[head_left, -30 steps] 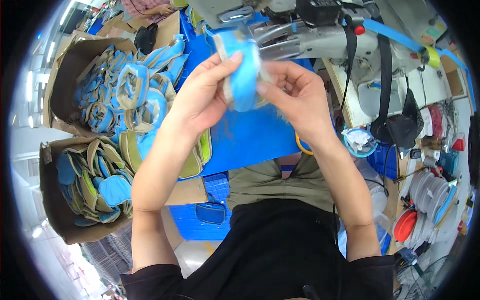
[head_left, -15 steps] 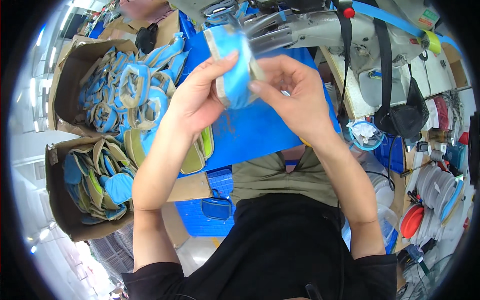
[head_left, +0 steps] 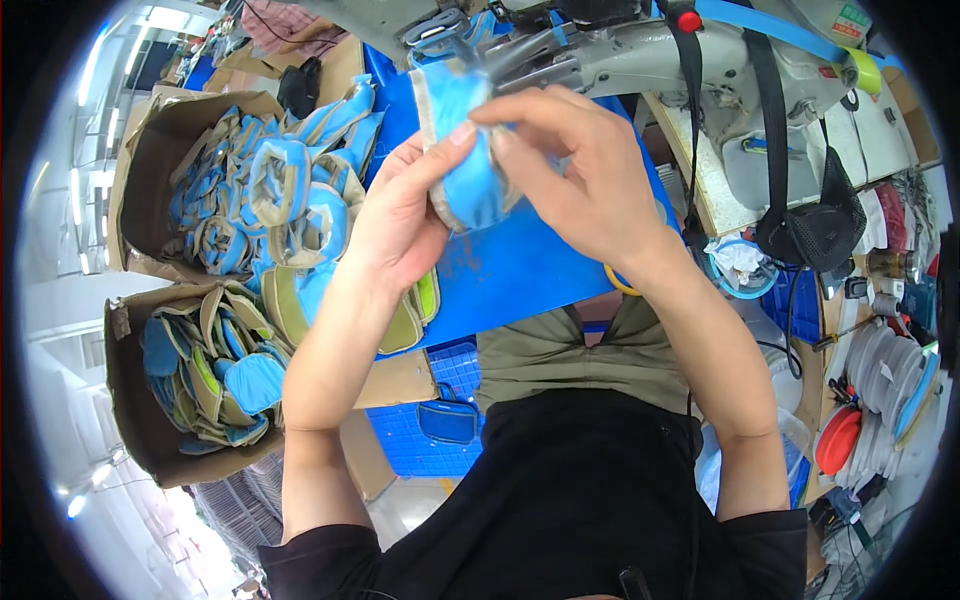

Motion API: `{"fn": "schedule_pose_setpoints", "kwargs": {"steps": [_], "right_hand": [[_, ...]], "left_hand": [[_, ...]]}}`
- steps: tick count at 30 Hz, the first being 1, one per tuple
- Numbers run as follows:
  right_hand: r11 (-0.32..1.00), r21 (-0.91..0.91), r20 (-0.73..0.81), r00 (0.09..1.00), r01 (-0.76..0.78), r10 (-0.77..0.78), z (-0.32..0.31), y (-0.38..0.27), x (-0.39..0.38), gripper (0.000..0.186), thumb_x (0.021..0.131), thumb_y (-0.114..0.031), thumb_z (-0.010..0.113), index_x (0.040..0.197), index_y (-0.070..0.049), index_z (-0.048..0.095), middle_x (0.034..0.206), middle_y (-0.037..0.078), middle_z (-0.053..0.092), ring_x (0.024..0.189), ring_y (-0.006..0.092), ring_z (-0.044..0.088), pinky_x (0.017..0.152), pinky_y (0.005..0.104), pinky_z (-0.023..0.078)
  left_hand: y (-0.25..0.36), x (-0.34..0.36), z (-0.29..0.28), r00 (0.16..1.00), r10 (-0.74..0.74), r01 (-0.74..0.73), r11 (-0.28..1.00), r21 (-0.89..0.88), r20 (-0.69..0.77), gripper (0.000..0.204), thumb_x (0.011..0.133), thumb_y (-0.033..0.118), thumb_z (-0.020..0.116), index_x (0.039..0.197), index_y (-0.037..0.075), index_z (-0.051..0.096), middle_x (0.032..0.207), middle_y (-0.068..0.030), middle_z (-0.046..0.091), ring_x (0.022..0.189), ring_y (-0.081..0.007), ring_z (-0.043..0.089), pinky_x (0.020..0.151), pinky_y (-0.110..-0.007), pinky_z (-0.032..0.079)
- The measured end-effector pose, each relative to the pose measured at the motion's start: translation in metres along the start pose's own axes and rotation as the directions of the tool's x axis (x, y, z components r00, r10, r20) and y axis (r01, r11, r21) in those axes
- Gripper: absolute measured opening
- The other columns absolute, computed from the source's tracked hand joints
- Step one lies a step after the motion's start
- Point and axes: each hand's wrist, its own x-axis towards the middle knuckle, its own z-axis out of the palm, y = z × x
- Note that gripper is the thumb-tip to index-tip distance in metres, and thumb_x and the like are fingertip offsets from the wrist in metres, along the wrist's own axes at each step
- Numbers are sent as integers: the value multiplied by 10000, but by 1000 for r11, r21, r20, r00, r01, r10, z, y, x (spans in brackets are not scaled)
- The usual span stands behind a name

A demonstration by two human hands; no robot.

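Note:
Over the blue work table, a light blue fabric band with beige edging (head_left: pixel 468 190) is held up, partly blurred. My left hand (head_left: pixel 405 210) is closed on its left side, thumb lying across the blue face. At the band's right edge, my right hand (head_left: pixel 595 170) pinches the fabric, index finger close to the left thumb. The tips of the right fingers are partly hidden behind the cloth. Just beyond the band stands the metal arm of a sewing machine (head_left: pixel 640 60).
To the left, a cardboard box (head_left: pixel 140 200) holds a heap of blue-and-beige fabric loops (head_left: pixel 280 180). A nearer box (head_left: pixel 135 400) holds flat blue and green pieces. Black straps with a mesh pouch (head_left: pixel 825 230) hang at right, above stacked white discs (head_left: pixel 880 370).
My right hand has moved up along the band, its index finger coming closer to the left thumb. Both hands still hold the band. The whole view has shifted slightly.

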Motion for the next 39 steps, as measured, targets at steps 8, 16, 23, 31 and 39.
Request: {"fn": "schedule_pose_setpoints", "kwargs": {"steps": [8, 16, 23, 31, 39], "right_hand": [[880, 358, 18, 944, -313, 329, 12, 13, 10, 197, 935, -202, 721, 941, -6, 736, 755, 31, 715, 653, 83, 621, 583, 272, 481], [648, 550, 191, 835, -527, 516, 8, -4, 12, 310, 944, -227, 728, 1038, 65, 774, 896, 81, 765, 796, 100, 676, 696, 266, 530], [625, 500, 263, 793, -600, 550, 5, -6, 18, 292, 889, -219, 764, 1013, 44, 788, 913, 86, 763, 816, 116, 679, 721, 276, 532], [725, 427, 124, 829, -541, 546, 22, 4, 22, 236, 849, -200, 768, 886, 33, 780, 759, 57, 729, 665, 97, 641, 609, 278, 502], [794, 321, 154, 855, -517, 494, 15, 7, 20, 260, 838, -232, 778, 829, 28, 771, 699, 48, 705, 626, 101, 622, 612, 316, 505]], "left_hand": [[-1, -3, -3, 997, -82, 79, 981, -178, -9, 279, 1027, 235, 657, 1216, 30, 673, 1138, -59, 734, 1026, -169, 715, 941, -361, 572], [-7, -1, -9, 995, -68, 81, 976, -201, 71, 302, 1041, 257, 634, 1238, 31, 664, 1164, -63, 728, 1077, -177, 702, 989, -381, 547], [-13, -3, -4, 997, -68, 75, 977, -201, 40, 346, 1058, 295, 606, 1266, 22, 656, 1195, -70, 722, 1084, -169, 692, 982, -360, 535], [-39, -18, 2, 995, 88, -92, 990, 105, 40, 266, 1020, 254, 684, 1142, 20, 715, 1019, -40, 750, 875, -89, 681, 783, -269, 534], [-39, -20, 1, 995, 82, -90, 977, 191, 52, 232, 992, 232, 726, 1080, 17, 737, 972, -38, 757, 818, -70, 669, 713, -245, 521]]}}
